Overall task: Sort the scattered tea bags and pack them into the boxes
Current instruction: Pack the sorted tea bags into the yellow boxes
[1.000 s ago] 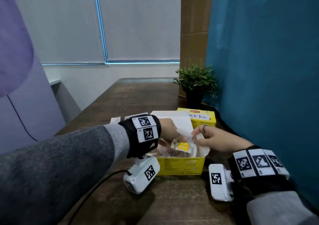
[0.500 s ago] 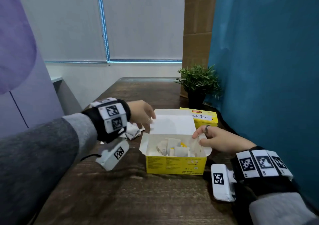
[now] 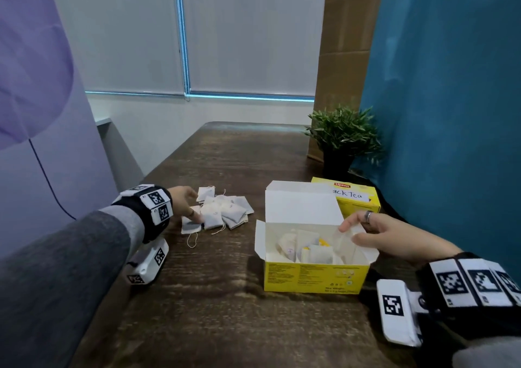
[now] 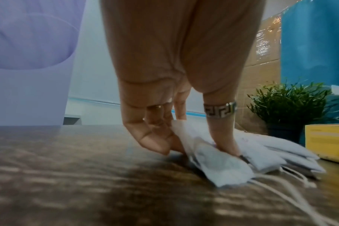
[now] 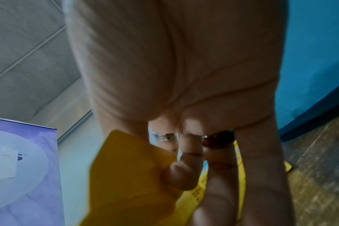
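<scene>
A pile of white tea bags [image 3: 225,211] lies on the dark wooden table [image 3: 214,311], left of an open yellow box [image 3: 313,273]. Inside that box stand several tea bags [image 3: 306,250]. My left hand [image 3: 194,215] is at the pile's left edge. In the left wrist view it [image 4: 195,150] pinches one tea bag [image 4: 224,169] between thumb and fingers, low on the table. My right hand [image 3: 351,233] holds the box's right flap; the right wrist view shows it [image 5: 194,175] pinching the yellow flap [image 5: 126,168]. A closed yellow box [image 3: 358,200] labelled Black Tea stands behind.
A small potted plant [image 3: 344,136] stands at the back right, against a cardboard panel [image 3: 344,57] and a blue partition [image 3: 451,114]. A purple board [image 3: 42,99] borders the table's left side. Bare tabletop lies in front of the box and behind the pile.
My left hand left the open box, swung left to the tea bag pile and took hold of a bag. The right hand stayed on the box flap.
</scene>
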The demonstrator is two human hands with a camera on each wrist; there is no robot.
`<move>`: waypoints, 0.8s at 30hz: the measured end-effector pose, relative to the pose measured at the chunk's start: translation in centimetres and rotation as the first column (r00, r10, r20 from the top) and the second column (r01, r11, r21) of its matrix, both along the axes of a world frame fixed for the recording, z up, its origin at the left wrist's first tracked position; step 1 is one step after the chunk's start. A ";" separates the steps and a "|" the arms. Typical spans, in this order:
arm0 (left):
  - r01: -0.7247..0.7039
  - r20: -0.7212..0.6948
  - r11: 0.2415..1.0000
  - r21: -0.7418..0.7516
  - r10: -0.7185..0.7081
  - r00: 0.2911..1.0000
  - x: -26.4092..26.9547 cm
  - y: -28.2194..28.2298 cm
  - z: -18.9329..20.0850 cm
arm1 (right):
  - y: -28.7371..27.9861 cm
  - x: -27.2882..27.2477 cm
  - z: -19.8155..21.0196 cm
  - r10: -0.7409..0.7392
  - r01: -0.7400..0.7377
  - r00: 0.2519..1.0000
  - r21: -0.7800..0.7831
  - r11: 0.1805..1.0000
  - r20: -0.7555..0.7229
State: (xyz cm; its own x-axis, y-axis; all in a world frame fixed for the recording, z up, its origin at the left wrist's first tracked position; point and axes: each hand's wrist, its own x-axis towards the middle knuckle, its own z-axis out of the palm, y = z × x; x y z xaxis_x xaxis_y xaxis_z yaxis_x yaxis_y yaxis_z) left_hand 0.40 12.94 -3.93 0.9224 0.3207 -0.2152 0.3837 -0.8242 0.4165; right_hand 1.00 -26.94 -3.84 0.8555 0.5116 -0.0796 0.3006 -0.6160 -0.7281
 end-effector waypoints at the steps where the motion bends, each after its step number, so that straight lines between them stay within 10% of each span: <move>1: 0.006 -0.013 1.000 -0.004 -0.006 1.000 0.3 0.4 -0.4 | 0.0 0.0 0.0 0.004 -0.004 1.000 0.005 1.000 -0.008; 13: 0.071 0.071 0.819 -0.570 -0.037 0.997 0.1 0.8 2.5 | -0.2 0.2 0.1 0.025 -0.025 0.998 0.002 1.000 -0.061; 24: 0.036 -0.036 0.999 -0.005 -0.036 0.999 2.5 -3.1 -0.3 | -0.1 0.3 0.0 0.027 -0.028 0.999 -0.030 0.999 -0.033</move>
State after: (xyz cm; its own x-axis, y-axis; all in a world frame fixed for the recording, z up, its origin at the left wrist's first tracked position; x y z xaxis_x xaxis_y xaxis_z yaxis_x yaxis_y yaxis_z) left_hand 2.92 9.80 -4.24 0.9249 0.2863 -0.2502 0.3687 -0.8359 0.4067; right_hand 1.30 -27.08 -3.84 0.8380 0.5316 -0.1231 0.2939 -0.6297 -0.7191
